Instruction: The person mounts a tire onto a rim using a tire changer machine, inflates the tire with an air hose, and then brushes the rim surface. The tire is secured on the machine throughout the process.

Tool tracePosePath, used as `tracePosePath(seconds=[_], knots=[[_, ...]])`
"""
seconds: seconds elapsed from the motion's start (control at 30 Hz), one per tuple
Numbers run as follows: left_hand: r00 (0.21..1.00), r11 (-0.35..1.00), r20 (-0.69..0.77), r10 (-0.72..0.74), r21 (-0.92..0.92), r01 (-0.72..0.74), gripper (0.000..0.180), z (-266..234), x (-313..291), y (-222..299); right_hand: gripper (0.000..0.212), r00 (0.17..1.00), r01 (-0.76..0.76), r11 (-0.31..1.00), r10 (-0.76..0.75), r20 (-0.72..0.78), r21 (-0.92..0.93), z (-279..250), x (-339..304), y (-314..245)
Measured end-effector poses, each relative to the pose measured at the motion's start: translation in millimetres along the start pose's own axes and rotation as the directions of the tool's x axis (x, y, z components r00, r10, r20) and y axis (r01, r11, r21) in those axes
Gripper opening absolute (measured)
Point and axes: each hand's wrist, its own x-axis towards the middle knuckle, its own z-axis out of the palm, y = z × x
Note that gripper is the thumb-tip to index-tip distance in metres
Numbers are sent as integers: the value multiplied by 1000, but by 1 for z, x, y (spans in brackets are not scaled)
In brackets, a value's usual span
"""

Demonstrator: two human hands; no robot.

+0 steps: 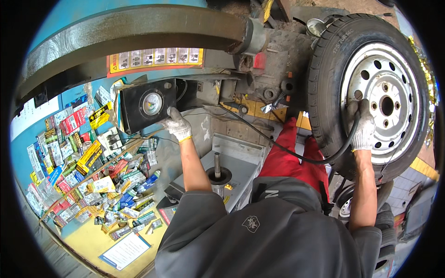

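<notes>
My left hand (178, 126), in a white work glove with grey fingertips, touches the lower right corner of a black box (134, 109). Its fingers are apart, and one rests by a small knob on the box's front. A round dial gauge (152, 103) is set in that box. My right hand (361, 129), gloved too, is closed round the end of a black air hose (320, 161) against the wheel rim (371, 69). The hose end and valve are hidden by the fingers. A black tyre (327, 97) surrounds the silver, round-holed rim, and the wheel stands upright at my right.
A thick metal arm (139, 28) crosses the upper left. Many colourful packets and stickers (92, 162) cover the blue and yellow cabinet. A metal post (217, 164) rises from the grey machine between my arms. Stacked tyres (385, 236) stand at the lower right.
</notes>
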Motion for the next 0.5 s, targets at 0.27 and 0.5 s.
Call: tracePosePath(seconds=[0.27, 0.5], knots=[[1000, 999, -14, -9, 39, 10, 62, 1, -1, 7, 27, 1000, -11, 1000, 11, 10, -17, 9, 0, 15], [961, 940, 18, 276, 206, -274, 48, -1, 1, 5, 28, 999, -30, 999, 31, 26, -23, 6, 0, 11]])
